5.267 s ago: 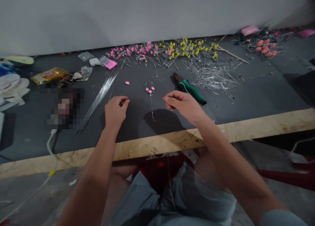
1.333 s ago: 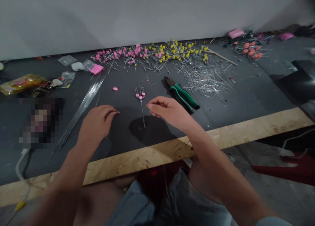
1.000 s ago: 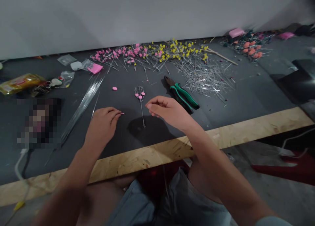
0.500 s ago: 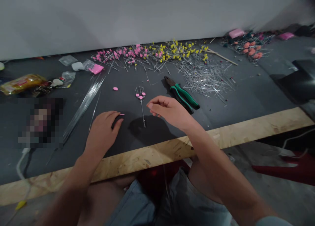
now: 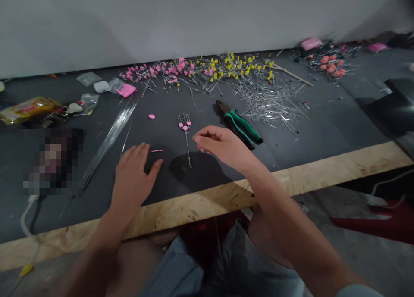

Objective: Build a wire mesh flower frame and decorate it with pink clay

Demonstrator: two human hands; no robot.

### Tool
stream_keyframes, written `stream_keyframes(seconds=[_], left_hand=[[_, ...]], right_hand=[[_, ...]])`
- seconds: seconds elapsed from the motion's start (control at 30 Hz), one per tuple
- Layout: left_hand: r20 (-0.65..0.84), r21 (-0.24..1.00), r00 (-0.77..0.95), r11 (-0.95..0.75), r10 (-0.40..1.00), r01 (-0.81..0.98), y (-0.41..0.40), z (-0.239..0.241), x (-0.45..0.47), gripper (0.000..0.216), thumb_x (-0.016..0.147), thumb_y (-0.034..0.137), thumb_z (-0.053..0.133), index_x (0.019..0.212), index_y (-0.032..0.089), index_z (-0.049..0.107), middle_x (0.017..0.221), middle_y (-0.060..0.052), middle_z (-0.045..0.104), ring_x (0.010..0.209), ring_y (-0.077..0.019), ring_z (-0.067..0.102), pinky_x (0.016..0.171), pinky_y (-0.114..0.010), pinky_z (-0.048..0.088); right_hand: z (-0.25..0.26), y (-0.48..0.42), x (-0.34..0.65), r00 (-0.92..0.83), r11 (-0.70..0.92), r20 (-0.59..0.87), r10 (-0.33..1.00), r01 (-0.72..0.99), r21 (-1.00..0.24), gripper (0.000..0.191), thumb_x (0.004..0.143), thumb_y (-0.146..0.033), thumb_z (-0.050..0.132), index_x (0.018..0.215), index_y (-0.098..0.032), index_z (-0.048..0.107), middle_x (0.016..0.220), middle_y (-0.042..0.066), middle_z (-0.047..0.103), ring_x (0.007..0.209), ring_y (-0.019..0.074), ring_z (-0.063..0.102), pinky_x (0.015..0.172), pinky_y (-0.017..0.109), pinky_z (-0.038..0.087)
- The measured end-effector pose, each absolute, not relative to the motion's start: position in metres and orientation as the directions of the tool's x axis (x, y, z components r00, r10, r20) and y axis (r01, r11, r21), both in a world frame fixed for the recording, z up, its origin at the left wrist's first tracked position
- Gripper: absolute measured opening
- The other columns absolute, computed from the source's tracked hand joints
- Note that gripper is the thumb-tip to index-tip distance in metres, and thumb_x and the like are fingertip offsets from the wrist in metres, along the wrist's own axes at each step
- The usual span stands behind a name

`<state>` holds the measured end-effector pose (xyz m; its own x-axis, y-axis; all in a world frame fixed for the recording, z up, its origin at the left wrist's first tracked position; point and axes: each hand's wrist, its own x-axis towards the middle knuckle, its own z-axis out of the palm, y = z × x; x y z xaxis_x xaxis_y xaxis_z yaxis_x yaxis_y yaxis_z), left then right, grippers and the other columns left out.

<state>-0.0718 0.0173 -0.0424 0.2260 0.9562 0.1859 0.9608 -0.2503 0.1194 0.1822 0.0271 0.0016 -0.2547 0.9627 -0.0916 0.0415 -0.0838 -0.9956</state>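
My left hand [image 5: 132, 174] lies on the dark tabletop with fingers and thumb apart, holding nothing. Just off its fingertips is a thin pink roll of what looks like clay [image 5: 158, 150]. A small pink lump [image 5: 152, 116] sits farther back. Between my hands lies a branched wire stem [image 5: 186, 144] with pink dabs near its forked top. My right hand [image 5: 223, 145] hovers right of the stem, thumb and fingers pinched together; anything between them is too small to see. Green-handled pliers [image 5: 241, 125] lie just beyond my right hand.
Wire stems with pink tips [image 5: 161, 70] and yellow tips [image 5: 241, 66] line the wall. Loose wires [image 5: 271, 103] pile behind the pliers; a long wire bundle [image 5: 108, 142] is at left. A blurred-out object with a white cable [image 5: 26, 219] lies far left. The wooden edge [image 5: 200, 206] runs in front.
My left hand has drawn back slightly to the left and spread its fingers, uncovering the thin pink roll on the table. My right hand stays in place.
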Motion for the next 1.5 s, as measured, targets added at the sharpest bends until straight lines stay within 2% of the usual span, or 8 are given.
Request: stream_keyframes(seconds=[0.17,0.53,0.7,0.83,0.97,1.13,1.3,1.5], left_hand=[[0.141,0.063,0.186,-0.197,0.972,0.978,0.008,-0.043,-0.067,0.055,0.093,0.050,0.033,0.133,0.017,0.052,0.144,-0.012,0.046,0.135,-0.0331,0.036,0.108,-0.051,0.031],[0.123,0.066,0.162,-0.171,0.979,0.983,0.010,-0.047,-0.070,0.053,0.093,0.048,0.035,0.129,0.016,0.056,0.142,-0.012,0.049,0.131,-0.0326,0.041,0.107,-0.048,0.034],[0.143,-0.025,0.254,-0.253,0.956,0.967,0.007,-0.044,-0.064,0.051,0.094,0.039,0.033,0.130,0.008,0.053,0.138,-0.016,0.051,0.129,-0.0336,0.042,0.106,-0.048,0.034],[0.094,-0.057,0.323,-0.319,0.942,0.946,0.010,-0.036,-0.064,0.050,0.094,0.037,0.033,0.130,0.007,0.051,0.135,-0.016,0.053,0.127,-0.0327,0.044,0.105,-0.047,0.036],[0.076,-0.017,0.311,-0.311,0.947,0.950,0.018,-0.035,-0.070,0.047,0.092,0.040,0.039,0.125,0.010,0.055,0.132,-0.014,0.056,0.123,-0.0305,0.049,0.103,-0.044,0.039],[0.113,0.099,0.235,-0.247,0.965,0.964,0.026,-0.040,-0.076,0.041,0.090,0.041,0.043,0.116,0.015,0.062,0.128,-0.011,0.060,0.121,-0.0282,0.052,0.104,-0.043,0.040],[0.130,0.168,0.209,-0.230,0.969,0.959,0.026,-0.043,-0.078,0.042,0.089,0.041,0.044,0.118,0.015,0.060,0.127,-0.011,0.061,0.120,-0.0282,0.053,0.103,-0.044,0.041],[0.158,0.138,0.250,-0.272,0.955,0.952,0.020,-0.045,-0.076,0.043,0.091,0.039,0.040,0.124,0.017,0.057,0.128,-0.012,0.060,0.122,-0.0272,0.052,0.102,-0.043,0.040]], right_hand=[[0.001,0.027,0.182,-0.249,-0.092,-0.102,0.963,0.051,-0.994,0.023,0.083,-0.042,0.058,0.086,-0.019,0.062,0.074,0.000,0.058,0.071,0.0113,0.053,0.068,0.027,0.042],[0.000,0.028,0.183,-0.235,-0.111,-0.115,0.965,0.030,-0.993,0.022,0.083,-0.039,0.058,0.087,-0.018,0.062,0.075,-0.001,0.057,0.069,0.0103,0.053,0.067,0.025,0.042],[0.001,0.029,0.184,-0.224,-0.107,-0.109,0.968,0.023,-0.994,0.022,0.082,-0.040,0.059,0.087,-0.018,0.062,0.075,-0.001,0.058,0.070,0.0103,0.054,0.067,0.025,0.042],[0.003,0.030,0.186,-0.212,-0.105,-0.106,0.972,0.015,-0.994,0.022,0.082,-0.039,0.060,0.086,-0.018,0.062,0.075,-0.001,0.058,0.069,0.0097,0.053,0.066,0.025,0.042],[0.003,0.030,0.188,-0.200,-0.100,-0.099,0.975,0.009,-0.995,0.022,0.082,-0.039,0.061,0.087,-0.017,0.063,0.074,-0.001,0.058,0.068,0.0093,0.053,0.065,0.024,0.042],[0.002,0.030,0.188,-0.202,-0.090,-0.091,0.975,0.015,-0.996,0.022,0.082,-0.039,0.061,0.087,-0.018,0.063,0.074,-0.001,0.059,0.068,0.0093,0.052,0.065,0.025,0.041],[0.004,0.030,0.187,-0.201,-0.102,-0.102,0.974,0.012,-0.995,0.022,0.082,-0.038,0.061,0.087,-0.017,0.063,0.074,-0.001,0.059,0.068,0.0093,0.053,0.064,0.024,0.041],[0.007,0.030,0.189,-0.194,-0.108,-0.111,0.975,0.025,-0.994,0.021,0.083,-0.038,0.060,0.087,-0.017,0.063,0.074,-0.001,0.058,0.069,0.0098,0.053,0.065,0.025,0.042]])
